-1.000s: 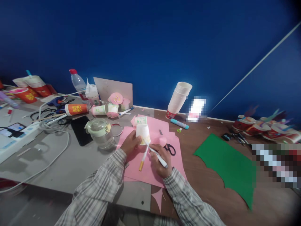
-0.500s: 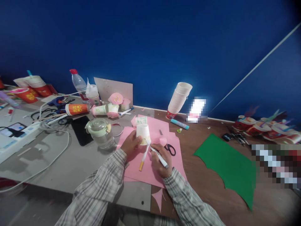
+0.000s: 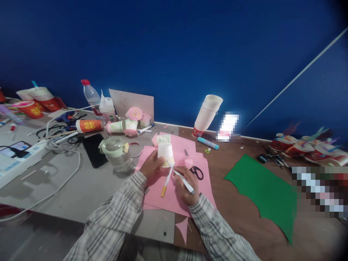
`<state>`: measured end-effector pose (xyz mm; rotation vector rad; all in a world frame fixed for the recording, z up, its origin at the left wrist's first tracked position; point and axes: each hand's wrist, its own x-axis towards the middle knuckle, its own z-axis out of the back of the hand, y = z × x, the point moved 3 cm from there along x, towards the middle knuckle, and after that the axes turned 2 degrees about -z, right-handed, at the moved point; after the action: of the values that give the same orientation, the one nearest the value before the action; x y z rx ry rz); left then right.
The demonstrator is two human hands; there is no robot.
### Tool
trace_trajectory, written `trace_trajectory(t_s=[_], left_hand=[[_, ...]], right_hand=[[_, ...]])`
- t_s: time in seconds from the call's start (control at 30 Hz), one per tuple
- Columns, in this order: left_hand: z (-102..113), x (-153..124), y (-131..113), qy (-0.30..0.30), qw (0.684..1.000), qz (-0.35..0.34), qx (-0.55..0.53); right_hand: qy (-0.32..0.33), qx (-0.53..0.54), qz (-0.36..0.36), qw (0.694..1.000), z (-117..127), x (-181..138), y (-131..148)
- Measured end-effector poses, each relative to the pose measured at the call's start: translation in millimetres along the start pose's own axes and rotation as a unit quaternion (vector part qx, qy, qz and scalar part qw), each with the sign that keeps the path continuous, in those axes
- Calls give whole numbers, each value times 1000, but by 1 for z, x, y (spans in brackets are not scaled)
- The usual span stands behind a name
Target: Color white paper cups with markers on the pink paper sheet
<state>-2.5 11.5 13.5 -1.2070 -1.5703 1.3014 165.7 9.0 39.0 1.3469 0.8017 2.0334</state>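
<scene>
My left hand (image 3: 151, 167) grips an upturned white paper cup (image 3: 165, 152) that stands on pink paper sheets (image 3: 174, 192). My right hand (image 3: 185, 184) is closed round a white marker pen (image 3: 182, 178), its tip touching the cup's lower side. A second pen with a yellow end (image 3: 165, 183) lies on the pink paper between my hands. Black-handled scissors (image 3: 196, 171) rest on the pink paper just right of my right hand.
A glass jar with a green lid (image 3: 115, 152), a black phone (image 3: 94, 149) and white cables (image 3: 62, 170) lie to the left. A stack of white cups (image 3: 207, 110), a blue glue stick (image 3: 207, 143) and green paper (image 3: 265, 188) lie right. Decorated cups (image 3: 122, 125) stand behind.
</scene>
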Motion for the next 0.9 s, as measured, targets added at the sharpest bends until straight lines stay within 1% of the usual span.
trace_trajectory(t_s=[0.17,0.27,0.4,0.5,0.6,0.7,0.77,0.83,0.9], left_hand=[[1,1,2,-1,1000,-6,-15],[0,-1,0,-2,1000,-6,-7],[-1,-3,-3,-7,1000,-12,-1],[-1,-2,-3,-5,1000,-9,1],[-1,-1,-3,-14,1000,1,13],[1,0,-2,-29,999,12,31],[1,0,-3,-35,999,13,36],[2,0,-4,-41,998,9,38],[1,0,-4,-31,999,7,30]], right_hand=[[3,-1,6,1000,0,0,0],[5,0,-6,1000,-1,-1,-1],[4,-1,7,1000,-1,0,-1],[7,2,4,1000,-1,0,-1],[-6,21,-19,1000,0,-1,-3],[-44,89,-74,992,1,-2,-9],[-59,132,-98,985,-1,-3,-12],[-60,131,-98,985,-2,-2,-12],[-59,95,-85,990,-1,-2,-10]])
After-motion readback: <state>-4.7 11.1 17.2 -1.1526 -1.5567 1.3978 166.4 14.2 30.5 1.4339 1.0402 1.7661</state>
